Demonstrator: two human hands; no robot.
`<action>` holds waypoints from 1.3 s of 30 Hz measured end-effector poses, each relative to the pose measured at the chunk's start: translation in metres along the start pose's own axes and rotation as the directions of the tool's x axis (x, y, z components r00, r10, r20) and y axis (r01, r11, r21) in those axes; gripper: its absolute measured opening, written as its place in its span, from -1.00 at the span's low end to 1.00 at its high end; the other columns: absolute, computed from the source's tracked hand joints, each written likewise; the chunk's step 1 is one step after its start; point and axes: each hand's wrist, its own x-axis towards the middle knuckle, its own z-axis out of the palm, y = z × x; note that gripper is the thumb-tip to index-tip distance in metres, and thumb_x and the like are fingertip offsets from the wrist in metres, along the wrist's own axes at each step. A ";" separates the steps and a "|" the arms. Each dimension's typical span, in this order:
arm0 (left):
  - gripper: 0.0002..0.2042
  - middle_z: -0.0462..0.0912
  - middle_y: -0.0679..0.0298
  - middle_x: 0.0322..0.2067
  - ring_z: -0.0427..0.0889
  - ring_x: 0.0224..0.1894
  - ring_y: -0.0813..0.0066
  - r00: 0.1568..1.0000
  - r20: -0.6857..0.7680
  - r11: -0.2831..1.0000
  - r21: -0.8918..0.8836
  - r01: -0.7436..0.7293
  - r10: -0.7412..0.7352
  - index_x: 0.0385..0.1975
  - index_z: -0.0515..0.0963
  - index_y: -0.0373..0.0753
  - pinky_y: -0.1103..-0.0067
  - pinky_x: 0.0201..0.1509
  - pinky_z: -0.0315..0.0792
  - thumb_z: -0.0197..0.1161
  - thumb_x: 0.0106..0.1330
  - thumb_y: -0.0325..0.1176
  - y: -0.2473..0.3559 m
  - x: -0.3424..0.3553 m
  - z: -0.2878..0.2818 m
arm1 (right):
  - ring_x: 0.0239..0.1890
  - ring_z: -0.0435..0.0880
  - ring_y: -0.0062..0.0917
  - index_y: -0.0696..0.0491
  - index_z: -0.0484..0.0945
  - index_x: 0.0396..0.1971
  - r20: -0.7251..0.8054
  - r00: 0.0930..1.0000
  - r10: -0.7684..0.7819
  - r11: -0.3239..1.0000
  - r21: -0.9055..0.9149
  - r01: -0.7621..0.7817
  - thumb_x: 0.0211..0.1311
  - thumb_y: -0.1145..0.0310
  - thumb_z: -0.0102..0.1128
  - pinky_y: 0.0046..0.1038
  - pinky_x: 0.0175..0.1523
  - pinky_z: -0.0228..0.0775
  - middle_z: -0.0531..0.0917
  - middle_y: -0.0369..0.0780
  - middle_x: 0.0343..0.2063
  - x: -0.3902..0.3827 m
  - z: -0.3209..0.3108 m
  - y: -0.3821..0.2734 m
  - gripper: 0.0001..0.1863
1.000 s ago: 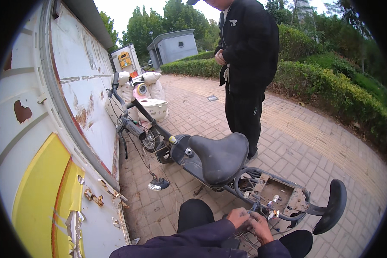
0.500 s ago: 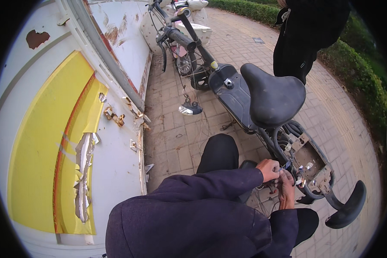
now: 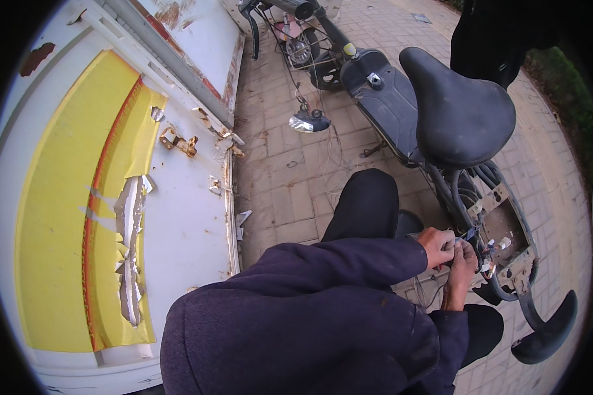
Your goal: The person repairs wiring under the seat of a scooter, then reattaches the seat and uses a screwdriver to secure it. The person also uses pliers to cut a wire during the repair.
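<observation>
Beside the open rear frame [image 3: 534, 245] of an electric bike, my two hands are close together, fingertips almost touching. My left hand [image 3: 437, 247] is closed in a pinch on a thin wire, which is mostly hidden by the fingers. Fingers of my right hand [image 3: 462, 268] pinch at the same spot from the near side. Just right of them, loose connectors [image 3: 488, 258] with white and coloured ends hang at the frame. Thin cables [image 3: 420, 289] dangle below my hands. The black saddle [image 3: 464, 112] rises above this spot.
Ahead lies the black footboard [image 3: 385, 92]; a detached headlamp [image 3: 309, 122] hangs by its wires. A rusty white panel with a torn yellow sheet [image 3: 66, 217] stands to the left. A person in dark clothes [image 3: 487, 39] stands beyond the saddle. A black rear mudguard [image 3: 548, 332] juts out at right.
The view has shifted, so the bike and panel sit higher and the bike farther right in the picture. My hands stay together at the wiring, fingers still pinched.
</observation>
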 end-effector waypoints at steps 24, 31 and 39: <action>-0.78 0.60 0.14 -0.47 0.61 -0.40 0.31 0.963 0.072 0.966 0.008 0.260 -0.260 -0.23 0.49 -0.32 0.37 -0.31 0.45 0.27 0.22 -0.35 0.006 0.018 -0.023 | -0.54 0.42 -0.77 0.13 0.58 -0.18 0.006 1.000 -0.027 0.999 -0.033 0.028 0.46 0.30 0.15 -0.66 -0.44 0.19 0.53 -0.38 -0.58 -0.003 0.005 0.001 -0.81; -0.84 0.59 0.31 -0.55 0.53 -0.49 0.67 0.904 0.039 0.869 -0.262 0.419 -0.425 -0.34 0.53 -0.29 0.62 -0.41 0.41 0.32 0.33 -0.35 -0.010 0.026 -0.041 | -0.57 0.45 -0.77 0.15 0.54 -0.21 -0.021 0.998 0.063 0.997 -0.045 -0.064 0.43 0.28 0.21 -0.68 -0.47 0.24 0.52 -0.36 -0.57 -0.005 0.006 0.002 -0.79; -0.38 0.64 0.16 -0.44 0.57 -0.53 0.53 0.906 -0.238 0.902 -0.346 0.259 -0.351 0.29 0.17 -0.43 0.64 -0.55 0.44 0.28 0.39 -0.25 -0.022 0.060 -0.206 | -0.57 0.44 -0.75 0.15 0.50 -0.13 -0.057 0.998 0.019 0.996 -0.088 -0.024 0.45 0.24 0.17 -0.65 -0.44 0.27 0.50 -0.36 -0.55 -0.003 0.006 0.013 -0.74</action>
